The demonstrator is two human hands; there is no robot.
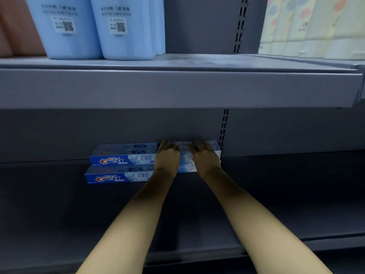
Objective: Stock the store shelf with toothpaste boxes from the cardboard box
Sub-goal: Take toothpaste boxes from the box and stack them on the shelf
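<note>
- Head view looks down along both my forearms into the lower shelf [59,204], where the toothpaste boxes [118,161] sit at the far edge against the back panel [79,131].
- Boxes lie flat with their long printed faces toward me, so the brand reads from the aisle; they are stacked, one row set a little nearer and lower than the row behind it.
- Left hand [167,157] rests palm down on top of the stack, fingers [165,146] stretched flat and close together toward the back; it grips nothing, it presses.
- Right hand [205,157] does the same just beside it, fingers [199,147] flat over the right end of the boxes, near the slotted upright [223,131].
- Both palms are spread like this, I judge, to push the stack back flush with the panel and square its right end to the upright.
- Near part of the shelf is bare and dark, which leaves room for more rows in front.
- Upper shelf [177,88] carries blue packs [94,26] at left and pale bottles [308,26] at right, well apart from my work.
- Cardboard box is not in view, so I cannot tell how much stock is left.
</note>
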